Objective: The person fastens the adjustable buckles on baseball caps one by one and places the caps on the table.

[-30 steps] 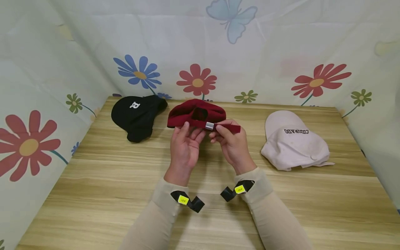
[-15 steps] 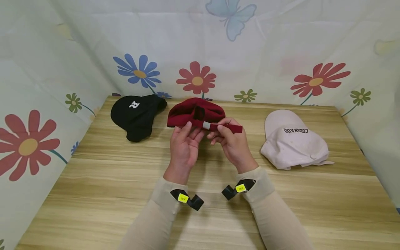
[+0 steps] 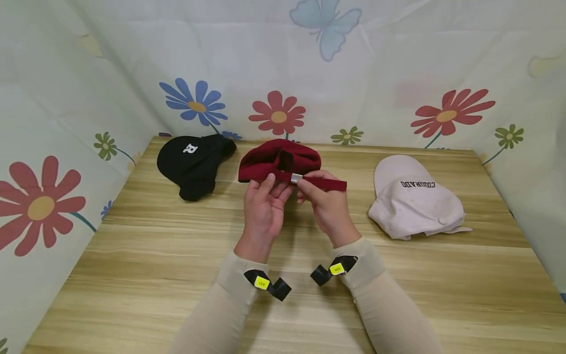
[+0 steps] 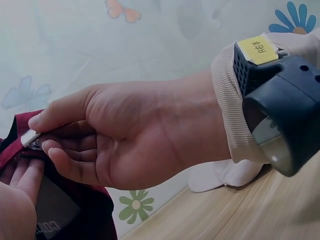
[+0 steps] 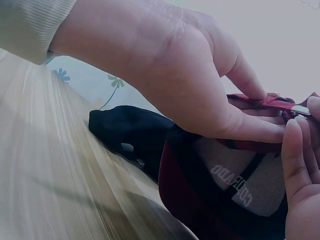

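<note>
A dark red cap [image 3: 261, 160] with a strap [image 3: 327, 184] and a silver buckle [image 3: 297, 178] is held up at the back middle of the table. My left hand [image 3: 264, 214] pinches the strap left of the buckle, thumb on top and fingers beneath. At the buckle's right edge my right hand [image 3: 331, 211] pinches the strap, whose loose end sticks out to the right. The left wrist view shows the right thumb at the buckle [image 4: 30, 137], with part of the left hand [image 4: 17, 210] below. In the right wrist view, the cap's inside [image 5: 240, 180] is visible under the left hand [image 5: 175, 85].
A black cap [image 3: 194, 164] with a white letter lies at the back left of the wooden table [image 3: 177, 265]. To the right lies a pale pink cap [image 3: 415, 206] marked COLORADO. A flower-printed curtain [image 3: 367, 73] hangs behind the table.
My right thumb has slid left along the strap to the buckle. More of the loose strap end shows to the right. The cap has shifted slightly rightward; the other caps stay put.
</note>
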